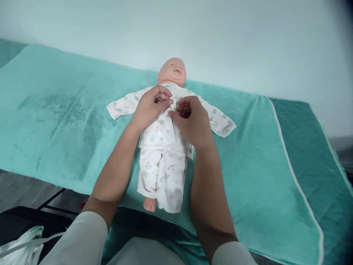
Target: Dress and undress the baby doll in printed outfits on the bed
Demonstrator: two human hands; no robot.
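A baby doll (172,73) lies on its back, head away from me. It wears a white printed baby shirt (154,136) and matching trousers (172,180), with one bare foot (149,204) showing. On the chest, my left hand (151,106) pinches the shirt's front edge beside a small button (173,102). Just across from it, my right hand (194,119) is closed, thumb and fingers gripping the other front edge. Below my hands the shirt front hangs loosely overlapped. Both sleeves are spread outward, and no doll hands show at their cuffs.
The doll rests on a teal plush cover (63,110) over a bed or table against a pale wall (220,40). A darker quilted cover (306,143) shows at the right. At lower left are a black object (41,217) and a clear plastic bag (24,246).
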